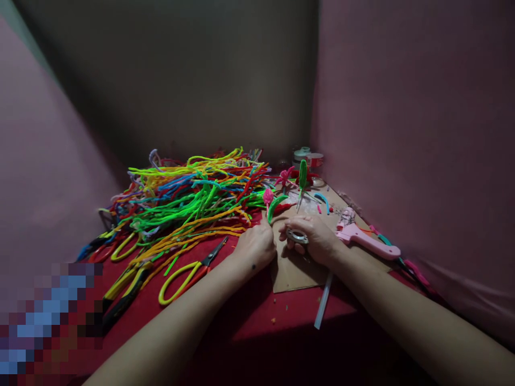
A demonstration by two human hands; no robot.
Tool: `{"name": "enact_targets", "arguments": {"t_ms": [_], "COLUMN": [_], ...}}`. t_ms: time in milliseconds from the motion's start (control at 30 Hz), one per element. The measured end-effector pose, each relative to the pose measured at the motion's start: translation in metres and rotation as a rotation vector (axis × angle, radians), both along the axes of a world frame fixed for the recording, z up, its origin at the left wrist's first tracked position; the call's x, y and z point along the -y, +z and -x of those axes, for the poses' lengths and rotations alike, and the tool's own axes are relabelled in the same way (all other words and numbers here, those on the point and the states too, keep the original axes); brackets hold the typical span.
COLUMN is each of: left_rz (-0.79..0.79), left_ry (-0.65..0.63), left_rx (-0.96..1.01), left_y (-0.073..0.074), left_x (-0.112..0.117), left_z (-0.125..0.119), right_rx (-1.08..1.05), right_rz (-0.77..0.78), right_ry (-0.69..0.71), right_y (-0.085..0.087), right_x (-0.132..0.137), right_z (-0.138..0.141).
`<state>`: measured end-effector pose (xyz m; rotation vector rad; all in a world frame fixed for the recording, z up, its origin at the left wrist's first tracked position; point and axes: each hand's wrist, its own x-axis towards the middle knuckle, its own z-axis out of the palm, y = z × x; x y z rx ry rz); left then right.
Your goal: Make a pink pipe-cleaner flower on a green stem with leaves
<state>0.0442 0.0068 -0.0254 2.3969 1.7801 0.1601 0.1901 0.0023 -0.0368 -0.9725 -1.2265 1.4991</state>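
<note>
My left hand (257, 241) is closed around the lower end of a pipe-cleaner flower with a pink bud (268, 197) and a curved green leaf (277, 206). Close beside it, my right hand (311, 236) curls its fingers around a small pale ring (296, 236) that looks like a roll of tape. Both hands are over a piece of cardboard (300, 273). Just beyond them stand a green pipe-cleaner leaf (303, 174) and a pink pipe-cleaner flower (285, 176). The stem inside my left fist is hidden.
A large heap of coloured pipe cleaners (193, 187) covers the left. Scissors (181, 279) and yellow-black pliers (129, 287) lie before it. To the right rests a pink glue gun (370, 242); a glue stick (323, 303) lies in front. Jars (302, 155) stand at the back corner.
</note>
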Motion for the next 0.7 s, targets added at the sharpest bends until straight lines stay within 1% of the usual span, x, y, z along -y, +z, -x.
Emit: {"name": "enact_targets", "arguments": {"t_ms": [100,167,200,267,367,433,467,533,700], "left_rz": [-0.044,-0.098,-0.119,-0.096,0.093,0.198,0.218,0.197,0.046], "left_ry": [-0.025,-0.045,-0.052,-0.073,-0.091,-0.086,-0.084,-0.096,-0.145], "left_rx": [-0.010,0.052,0.131,0.377,0.797,0.970,1.019,1.070,1.047], "left_y": [0.001,0.004,0.006,0.010,0.016,0.020,0.021,0.020,0.011], "left_x": [0.002,0.003,0.003,0.004,0.007,0.009,0.010,0.012,0.012], "left_z": [0.003,0.008,0.010,0.014,0.015,0.012,0.011,0.008,0.006], "right_rx": [-0.035,-0.076,-0.096,-0.119,-0.131,-0.130,-0.126,-0.113,-0.071], "right_rz": [-0.038,-0.065,-0.075,-0.080,-0.077,-0.078,-0.078,-0.071,-0.094], "right_ry": [0.021,0.040,0.052,0.074,0.085,0.081,0.078,0.075,0.104], "right_y": [0.002,0.002,0.001,-0.001,-0.002,-0.001,-0.001,0.001,-0.002], "right_x": [0.002,0.003,0.003,0.002,0.001,0.002,0.002,0.003,0.003], "right_z": [-0.001,-0.001,-0.002,-0.002,-0.001,0.000,0.000,0.001,0.000]}}
